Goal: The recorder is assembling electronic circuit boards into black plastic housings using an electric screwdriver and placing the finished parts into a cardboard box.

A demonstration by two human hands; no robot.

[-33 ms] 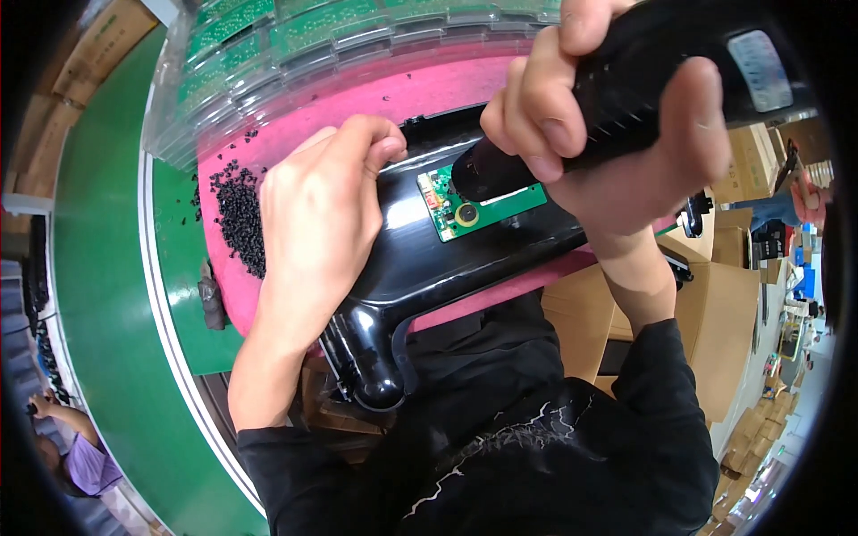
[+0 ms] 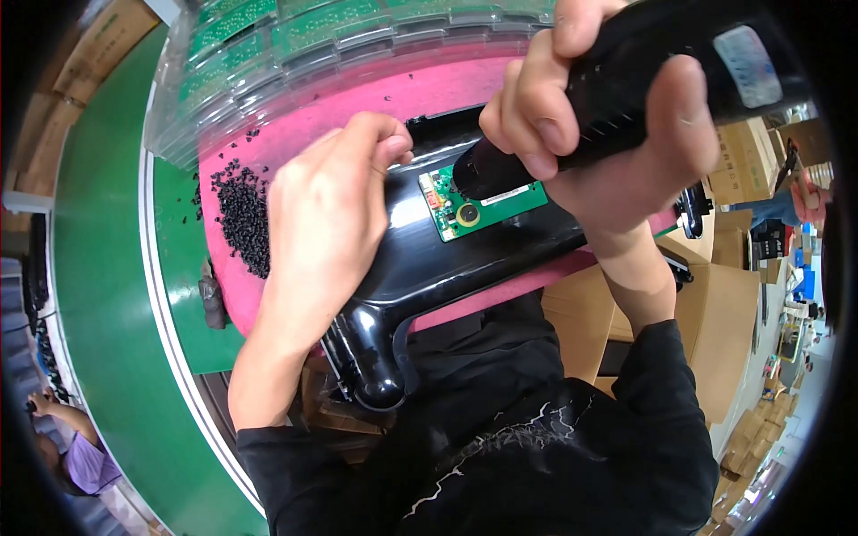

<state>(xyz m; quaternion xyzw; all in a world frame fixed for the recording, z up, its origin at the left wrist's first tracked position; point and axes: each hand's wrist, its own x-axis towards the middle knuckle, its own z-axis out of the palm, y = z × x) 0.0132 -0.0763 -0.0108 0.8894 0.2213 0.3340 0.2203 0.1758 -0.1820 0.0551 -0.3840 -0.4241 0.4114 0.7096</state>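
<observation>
A green circuit board (image 2: pixel 498 213) lies in a glossy black plastic housing (image 2: pixel 429 268) on the pink mat. My right hand (image 2: pixel 581 134) wraps round a thick black powered screwdriver (image 2: pixel 626 98) with a pale label. Its narrow end meets the board's upper part; the tip itself is hidden. To the left, my left hand (image 2: pixel 331 196) is over the housing, its fingers curled in and thumb against forefinger. Whatever may be between those fingertips cannot be made out. A heap of small black screws (image 2: pixel 239 219) sits beside this hand on the mat.
Clear plastic trays (image 2: pixel 313 45) with green boards stand along the mat's far side. A small dark lump (image 2: pixel 212 299) rests on the green table left of the mat. An open cardboard box (image 2: pixel 706 330) stands at right. Another person in purple (image 2: pixel 89 464) shows far left.
My left hand has shifted slightly to the right. The screwdriver's upper body has tilted a little to the left in my right hand; the board and housing look nearly the same.
</observation>
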